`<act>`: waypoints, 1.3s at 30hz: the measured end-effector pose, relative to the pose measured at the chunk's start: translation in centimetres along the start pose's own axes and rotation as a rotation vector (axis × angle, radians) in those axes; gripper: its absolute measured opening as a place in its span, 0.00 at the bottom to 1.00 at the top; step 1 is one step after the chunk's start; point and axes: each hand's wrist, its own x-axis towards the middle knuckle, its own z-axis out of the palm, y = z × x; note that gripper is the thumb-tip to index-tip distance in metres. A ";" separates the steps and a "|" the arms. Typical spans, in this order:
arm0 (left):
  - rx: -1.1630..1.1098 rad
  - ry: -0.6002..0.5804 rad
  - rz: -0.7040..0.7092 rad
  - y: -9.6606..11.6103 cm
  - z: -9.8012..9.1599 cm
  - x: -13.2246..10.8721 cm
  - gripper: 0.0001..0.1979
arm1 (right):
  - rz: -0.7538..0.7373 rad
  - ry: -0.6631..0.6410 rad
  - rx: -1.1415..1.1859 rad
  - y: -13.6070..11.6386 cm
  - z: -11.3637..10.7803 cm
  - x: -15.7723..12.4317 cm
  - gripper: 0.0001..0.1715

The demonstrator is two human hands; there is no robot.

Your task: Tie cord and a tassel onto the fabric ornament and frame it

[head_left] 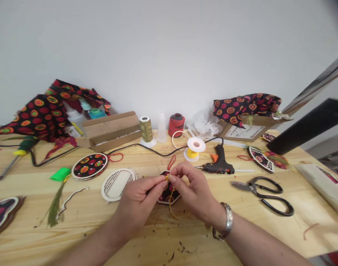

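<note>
Both hands meet near the middle of the table, fingertips close together over an angular ornament [170, 196] with dark patterned fabric and a pale rim. My left hand [142, 195] pinches the yellow cord [173, 212] between thumb and forefinger. On the other side my right hand [192, 186] pinches the same cord, whose loose loop hangs below. A red loop [172, 162] sticks up from the ornament's top. Behind stands a white spool of yellow cord [193, 150]. The fingers cover part of the ornament and the cord where they meet.
A black glue gun [220, 162] and black-handled scissors [257, 189] lie to the right. Left are a pale wooden frame [116, 184], a round fabric ornament [90, 166], a green tassel [56, 203] and a screwdriver [18, 155]. A cardboard box [113, 133] and thread spools stand behind.
</note>
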 end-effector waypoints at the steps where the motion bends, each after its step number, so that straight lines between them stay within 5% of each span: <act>1: -0.006 0.002 0.001 0.1 0.0 0.0 0.11 | 0.014 -0.003 0.023 0.2 0.0 0.0 0.07; 10: 0.004 -0.004 0.000 -0.1 -0.1 -0.1 0.11 | 0.341 -0.074 0.485 0.5 0.0 0.9 0.11; 17: -0.054 -0.063 -0.028 0.0 0.0 0.0 0.12 | 0.411 -0.115 0.692 0.2 -0.1 1.1 0.11; 39: -0.122 -0.067 -0.092 0.6 0.1 0.2 0.10 | 0.297 -0.013 0.384 0.8 0.1 0.7 0.11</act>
